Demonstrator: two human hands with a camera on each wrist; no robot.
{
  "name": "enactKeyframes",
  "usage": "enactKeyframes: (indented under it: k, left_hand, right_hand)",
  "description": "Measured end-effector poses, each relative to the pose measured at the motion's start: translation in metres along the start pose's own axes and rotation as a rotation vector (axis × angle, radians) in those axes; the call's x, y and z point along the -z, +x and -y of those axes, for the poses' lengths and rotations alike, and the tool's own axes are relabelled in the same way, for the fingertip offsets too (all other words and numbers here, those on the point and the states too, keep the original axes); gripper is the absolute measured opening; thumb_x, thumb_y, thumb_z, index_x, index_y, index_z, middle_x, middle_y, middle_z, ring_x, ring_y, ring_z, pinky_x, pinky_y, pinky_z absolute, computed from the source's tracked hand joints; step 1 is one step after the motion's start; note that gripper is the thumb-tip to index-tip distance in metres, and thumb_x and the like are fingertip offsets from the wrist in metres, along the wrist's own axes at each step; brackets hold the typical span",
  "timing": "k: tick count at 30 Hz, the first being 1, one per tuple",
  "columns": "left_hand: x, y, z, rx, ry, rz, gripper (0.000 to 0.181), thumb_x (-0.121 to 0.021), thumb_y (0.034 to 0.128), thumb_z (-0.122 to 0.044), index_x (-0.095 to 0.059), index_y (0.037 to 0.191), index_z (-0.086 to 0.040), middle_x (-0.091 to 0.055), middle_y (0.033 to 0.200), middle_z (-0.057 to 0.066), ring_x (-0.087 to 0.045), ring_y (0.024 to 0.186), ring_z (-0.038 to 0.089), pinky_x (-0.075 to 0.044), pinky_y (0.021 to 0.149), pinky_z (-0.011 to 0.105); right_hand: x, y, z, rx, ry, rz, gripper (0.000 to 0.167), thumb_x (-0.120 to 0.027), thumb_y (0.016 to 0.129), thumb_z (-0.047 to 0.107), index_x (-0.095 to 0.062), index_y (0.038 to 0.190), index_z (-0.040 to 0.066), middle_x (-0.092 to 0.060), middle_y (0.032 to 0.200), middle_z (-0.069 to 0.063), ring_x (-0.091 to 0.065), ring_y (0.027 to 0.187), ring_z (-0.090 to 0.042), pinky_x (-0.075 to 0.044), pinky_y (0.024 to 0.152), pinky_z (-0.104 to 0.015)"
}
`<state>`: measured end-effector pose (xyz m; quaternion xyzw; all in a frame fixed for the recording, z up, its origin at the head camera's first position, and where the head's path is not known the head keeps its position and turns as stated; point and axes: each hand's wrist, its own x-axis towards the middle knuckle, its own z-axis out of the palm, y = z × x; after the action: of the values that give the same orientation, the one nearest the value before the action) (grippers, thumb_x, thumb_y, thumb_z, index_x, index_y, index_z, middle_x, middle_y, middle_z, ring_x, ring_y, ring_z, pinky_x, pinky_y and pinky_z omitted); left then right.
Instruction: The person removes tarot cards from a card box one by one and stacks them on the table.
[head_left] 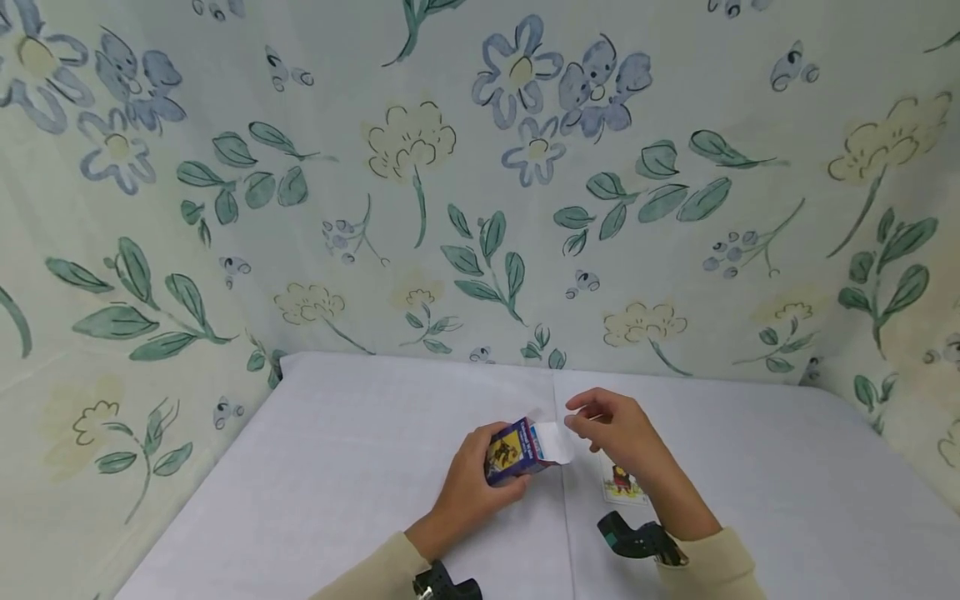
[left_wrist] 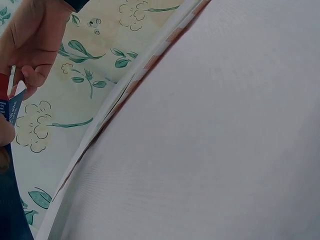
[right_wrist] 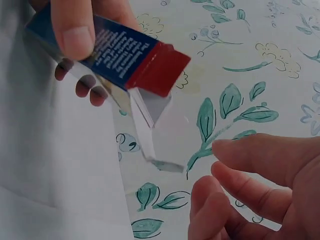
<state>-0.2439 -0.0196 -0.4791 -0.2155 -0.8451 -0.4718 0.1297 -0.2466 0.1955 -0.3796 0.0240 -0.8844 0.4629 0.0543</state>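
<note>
My left hand (head_left: 480,479) grips a small blue card box (head_left: 512,452) with a picture on its front, the thumb on one side and fingers on the other. The box's end is unfolded: a red side flap (right_wrist: 159,69) and a long white lid flap (right_wrist: 142,125) stick out. Just beyond that end is my right hand (head_left: 611,421), its fingers loosely bent and nothing visible between them in the right wrist view. A picture card (head_left: 622,485) lies on the table below the right hand, partly covered by the wrist.
A white cloth (head_left: 337,467) with a crease down its middle covers the table. Behind and at both sides hangs a flower-patterned curtain (head_left: 480,292). Black wrist cameras (head_left: 633,537) are strapped at both cuffs.
</note>
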Motion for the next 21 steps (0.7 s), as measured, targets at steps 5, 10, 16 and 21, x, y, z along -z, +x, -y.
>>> enactKeyframes:
  k: [5, 10, 16, 21]
  left_hand:
    - [0.000, 0.000, 0.000, 0.010, -0.008, 0.006, 0.071, -0.077, 0.0790, -0.041, -0.044, 0.137, -0.018, -0.053, 0.123, -0.003, -0.049, 0.104, 0.010, -0.047, 0.090, 0.031]
    - [-0.001, -0.002, 0.000, 0.024, -0.010, 0.012, 0.070, -0.077, 0.0788, -0.042, -0.044, 0.137, -0.019, -0.053, 0.123, -0.004, -0.049, 0.104, 0.009, -0.047, 0.090, 0.030]
    - [0.000, 0.000, 0.000, 0.003, -0.027, 0.009, 0.070, -0.077, 0.0789, -0.041, -0.044, 0.137, -0.019, -0.053, 0.121, -0.004, -0.048, 0.103, 0.010, -0.047, 0.088, 0.029]
    - [0.001, 0.001, 0.000, -0.018, -0.025, 0.003, 0.069, -0.076, 0.0792, -0.043, -0.044, 0.137, -0.020, -0.053, 0.121, -0.005, -0.048, 0.102, 0.009, -0.047, 0.087, 0.029]
  right_hand:
    - [-0.007, -0.003, 0.006, 0.001, 0.049, 0.013, 0.024, -0.071, 0.086, 0.020, -0.067, 0.106, 0.007, -0.063, 0.085, -0.007, -0.058, 0.073, -0.024, -0.052, 0.058, -0.031]
    - [-0.013, -0.005, 0.006, -0.004, 0.057, 0.030, 0.019, -0.071, 0.086, 0.016, -0.068, 0.103, 0.008, -0.063, 0.085, -0.006, -0.056, 0.071, -0.022, -0.051, 0.057, -0.031]
    - [-0.018, -0.003, 0.003, -0.014, 0.000, 0.042, 0.016, -0.072, 0.086, 0.018, -0.068, 0.098, 0.008, -0.063, 0.085, -0.004, -0.055, 0.072, -0.020, -0.050, 0.057, -0.030]
    - [-0.022, -0.003, 0.000, -0.039, -0.023, 0.092, 0.014, -0.074, 0.084, 0.021, -0.067, 0.091, 0.011, -0.062, 0.082, -0.002, -0.054, 0.073, -0.019, -0.050, 0.060, -0.030]
